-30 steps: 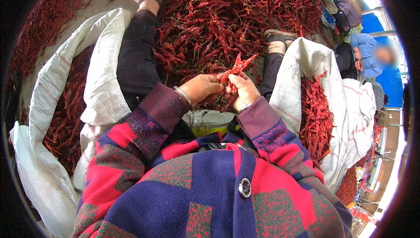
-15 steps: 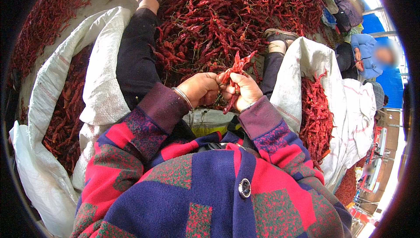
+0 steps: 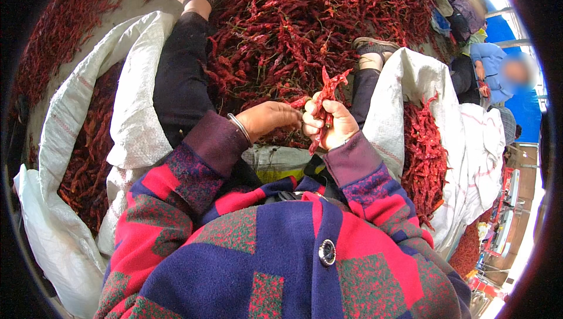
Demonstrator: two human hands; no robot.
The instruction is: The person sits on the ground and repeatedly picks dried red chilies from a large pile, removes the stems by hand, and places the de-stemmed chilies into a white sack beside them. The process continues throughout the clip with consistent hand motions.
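Note:
My right hand [image 3: 339, 124] is closed around a small bunch of dried red chilies [image 3: 329, 91]. Their tips stick out above the thumb and below the fist. Close to its left side, my left hand [image 3: 268, 120], with a bangle on the wrist, has its fingers drawn together and pointing toward the bunch. A single red chili [image 3: 300, 102] runs between the left fingers and the right hand; its far end is hidden. Beyond both hands a big heap of dried red chilies [image 3: 293, 31] spreads between my outstretched legs.
A white woven sack [image 3: 141, 96] with chilies inside stands open on my left. Another white sack [image 3: 384, 102] holding chilies [image 3: 423, 154] is on my right. More chilies [image 3: 58, 31] cover the floor at far left. A person in blue [image 3: 495, 72] sits at far right.
My left hand has drawn slightly left, away from the bunch, and its fingers have straightened. The right hand has shifted a little right with the chilies still in its grip.

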